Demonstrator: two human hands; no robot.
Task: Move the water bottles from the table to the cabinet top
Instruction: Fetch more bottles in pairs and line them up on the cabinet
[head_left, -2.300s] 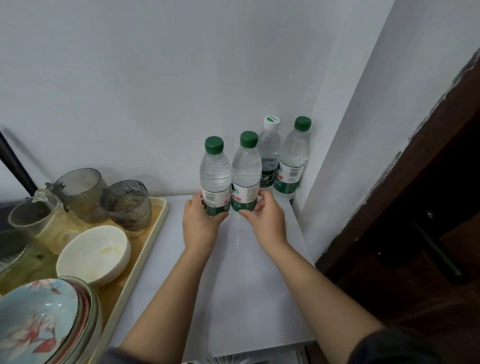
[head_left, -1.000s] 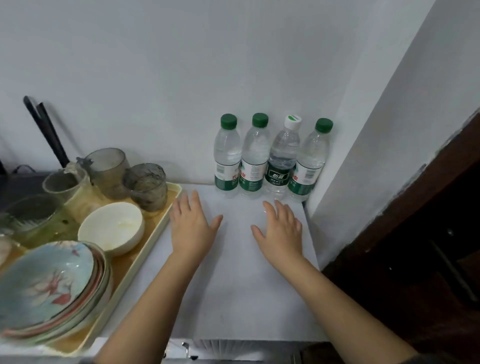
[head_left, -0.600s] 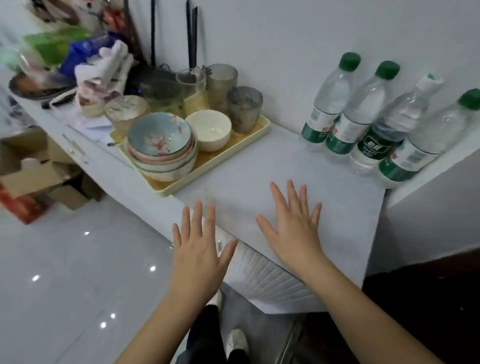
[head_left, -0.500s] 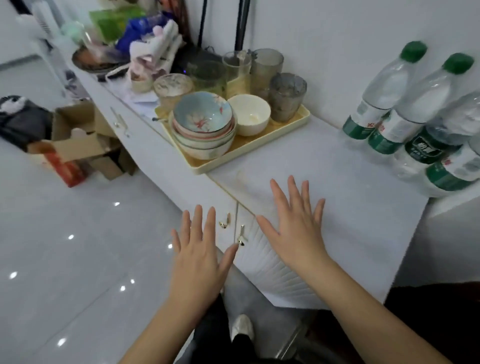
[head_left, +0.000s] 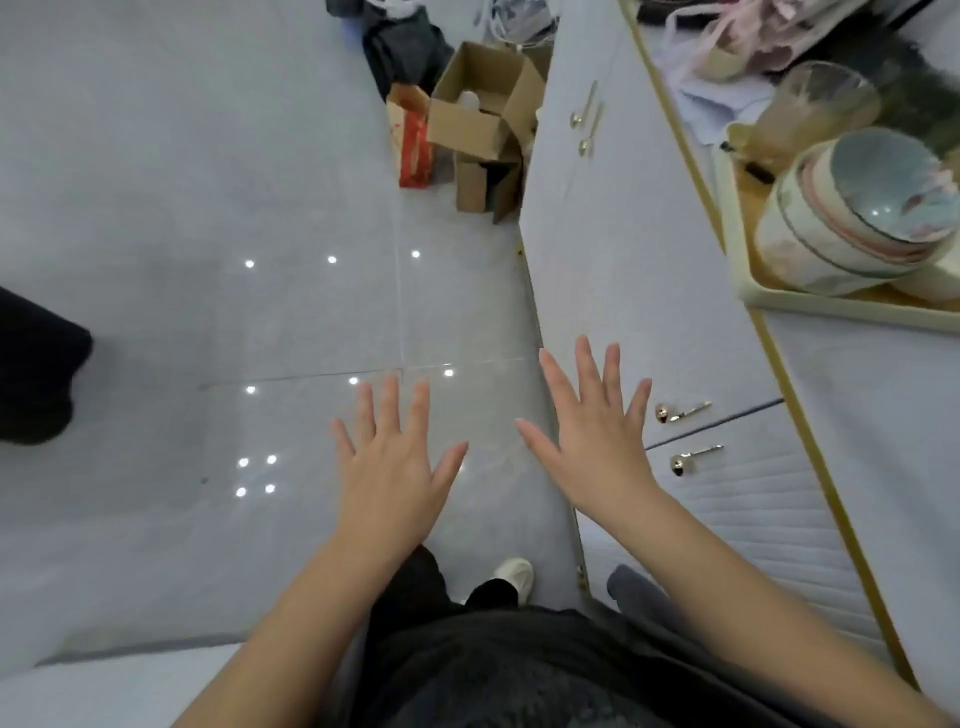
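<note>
Both hands, the left hand (head_left: 390, 467) and the right hand (head_left: 597, 441), are spreading wide and holding nothing over the shiny gray floor (head_left: 208, 312) beside the white cabinet (head_left: 623, 260), no water bottles are showing, so I think looking for more comes next.

Both bare arms reach forward, left hand (head_left: 393, 470) and right hand (head_left: 597, 436) flat, palms down, fingers spread, empty.

I count two empty, spread hands, two gold cabinet handles (head_left: 681, 411) just right of them, and one bowl stack (head_left: 852, 218) beyond.
</note>
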